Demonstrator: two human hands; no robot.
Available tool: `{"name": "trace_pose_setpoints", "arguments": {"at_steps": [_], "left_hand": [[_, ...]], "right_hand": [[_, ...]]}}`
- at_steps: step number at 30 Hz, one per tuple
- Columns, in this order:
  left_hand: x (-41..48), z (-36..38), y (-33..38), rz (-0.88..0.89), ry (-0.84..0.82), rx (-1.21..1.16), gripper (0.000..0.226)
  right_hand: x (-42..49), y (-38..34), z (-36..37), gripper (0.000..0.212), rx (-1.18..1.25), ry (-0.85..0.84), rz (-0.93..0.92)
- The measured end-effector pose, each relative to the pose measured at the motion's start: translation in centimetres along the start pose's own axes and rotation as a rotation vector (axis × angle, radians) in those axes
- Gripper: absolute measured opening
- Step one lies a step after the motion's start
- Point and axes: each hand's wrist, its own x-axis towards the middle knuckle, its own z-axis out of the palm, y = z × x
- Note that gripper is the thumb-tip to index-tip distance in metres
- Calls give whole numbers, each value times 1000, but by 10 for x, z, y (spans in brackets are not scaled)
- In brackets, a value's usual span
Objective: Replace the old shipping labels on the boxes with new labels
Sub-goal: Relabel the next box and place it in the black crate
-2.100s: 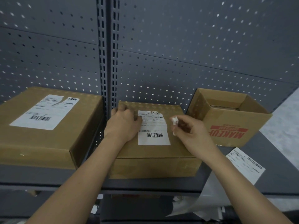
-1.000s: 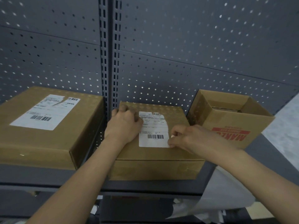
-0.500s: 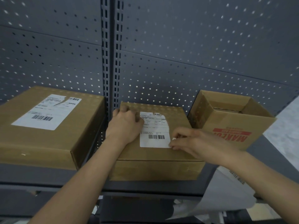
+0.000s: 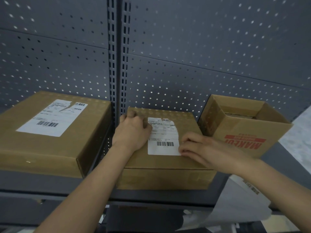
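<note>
Middle box point(image 4: 159, 178) closed, label point(image 4: 162, 134) on top; right carton point(image 4: 235, 126) open.

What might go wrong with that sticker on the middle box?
The label is torn at its top, so it may rip more and leave bits stuck where the right hand picks at its edge. Only the left hand steadies the box; a hard pull might slide it toward the shelf edge.
</note>
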Motion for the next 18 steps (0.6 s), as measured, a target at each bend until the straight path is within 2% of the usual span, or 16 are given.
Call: {"name": "trace_pose_setpoints", "arguments": {"at_steps": [3,5,6,7,8,10,11,13,16,18], "left_hand": [[0,0,1,-4,-6,14,39],[0,-1,2,-8,-13,24,40],[0,-1,2,-8,-14,28,40],[0,-1,3,-8,-15,31,41],[0,-1,3,-8,-16,31,42],[0,-2,3,-8,-16,28,41],[0,-2,3,-7,-15,28,40],[0,-1,3,-6,-13,30,40],[0,-1,2,-11,-12,29,42],[0,-2,3,-10,-9,31,43]], "right_hand": [[1,5,2,44,-105,-71,-68],[3,11,5,83,-254,-66,-162],[3,12,7,97,-242,-57,-146],[5,9,7,94,-197,-71,-131],[6,6,5,75,-159,-87,-101],[11,0,0,22,-216,-43,-118],[11,0,-1,9,-226,-56,-118],[12,-3,-4,10,-189,-60,-114],[13,0,1,25,-186,5,-128],[13,-1,1,27,-121,-33,-77]]}}
